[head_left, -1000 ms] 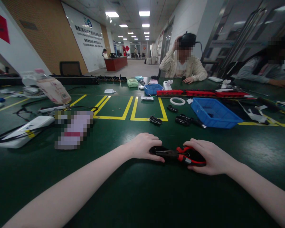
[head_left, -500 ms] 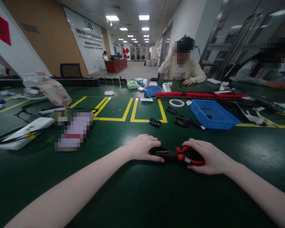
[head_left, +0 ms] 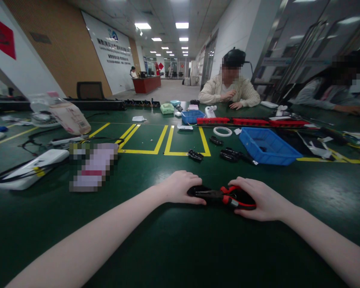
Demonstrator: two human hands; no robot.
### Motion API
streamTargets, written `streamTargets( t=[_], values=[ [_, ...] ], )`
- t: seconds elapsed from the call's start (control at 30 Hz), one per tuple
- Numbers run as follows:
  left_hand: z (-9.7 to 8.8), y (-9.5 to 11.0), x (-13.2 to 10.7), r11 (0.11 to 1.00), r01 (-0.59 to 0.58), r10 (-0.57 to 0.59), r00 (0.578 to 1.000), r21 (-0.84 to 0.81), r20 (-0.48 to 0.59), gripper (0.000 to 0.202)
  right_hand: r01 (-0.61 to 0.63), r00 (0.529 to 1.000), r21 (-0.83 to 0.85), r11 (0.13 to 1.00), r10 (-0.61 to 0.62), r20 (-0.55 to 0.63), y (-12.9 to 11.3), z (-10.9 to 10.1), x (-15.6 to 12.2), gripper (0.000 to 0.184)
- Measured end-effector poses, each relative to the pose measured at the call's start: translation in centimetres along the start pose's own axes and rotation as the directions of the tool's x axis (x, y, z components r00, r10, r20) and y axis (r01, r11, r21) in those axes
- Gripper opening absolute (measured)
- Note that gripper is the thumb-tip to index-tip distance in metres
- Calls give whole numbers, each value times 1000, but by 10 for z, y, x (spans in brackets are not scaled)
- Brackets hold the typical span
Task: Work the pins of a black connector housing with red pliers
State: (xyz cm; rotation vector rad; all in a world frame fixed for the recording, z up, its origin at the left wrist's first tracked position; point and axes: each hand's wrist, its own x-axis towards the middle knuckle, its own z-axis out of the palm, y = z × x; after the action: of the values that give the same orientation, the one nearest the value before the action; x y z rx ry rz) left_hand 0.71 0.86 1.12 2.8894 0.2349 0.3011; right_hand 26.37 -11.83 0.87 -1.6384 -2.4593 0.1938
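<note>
Pliers [head_left: 225, 197] with red-and-black handles are seen from the head camera lying low on the green surface [head_left: 180, 248], close to the person and between the two forearms. The handles are enclosed by the right hand [head_left: 262, 198], whose fingers are curled over them from above while the thumb is pressed along the near side; the grip looks firm, and the tool is kept almost flat, probably so that its weight is borne by the surface. The dark nose of the pliers is pointed left toward a small black part [head_left: 198, 191], which is covered and pinned down by the left hand [head_left: 180, 187], palm down with the fingers bent closed around it, apparently to steady it against the tool. Whether the nose is touching the part cannot be told, since the meeting point is hidden under the fingers. Farther off, more black connectors [head_left: 196, 155] are laid beside a yellow taped outline [head_left: 168, 140], and a blue bin [head_left: 267, 146] is set to the right within reach. Across the surface, another person's striped sleeve [head_left: 208, 95] is rested near the far edge.
</note>
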Motion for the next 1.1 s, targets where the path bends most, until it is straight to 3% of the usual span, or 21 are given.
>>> streamTargets(
  t=[0.23, 0.6, 1.1],
  values=[
    [1, 0, -1, 1000, -7, 7, 1000, 13, -2, 40, 14, 1000, 12, 1000, -14, -18, -1, -2, 0, 52],
    [-1, 0, 0, 1000, 3, -3, 1000, 11, 10, 39, -17, 998, -2, 1000, 17, 54, -1, -1, -1, 53],
    [0, -1, -2, 1000, -2, 2, 1000, 22, -3, 38, -18, 1000, 55, 998, 17, 18, -13, -2, 2, 52]
  ],
)
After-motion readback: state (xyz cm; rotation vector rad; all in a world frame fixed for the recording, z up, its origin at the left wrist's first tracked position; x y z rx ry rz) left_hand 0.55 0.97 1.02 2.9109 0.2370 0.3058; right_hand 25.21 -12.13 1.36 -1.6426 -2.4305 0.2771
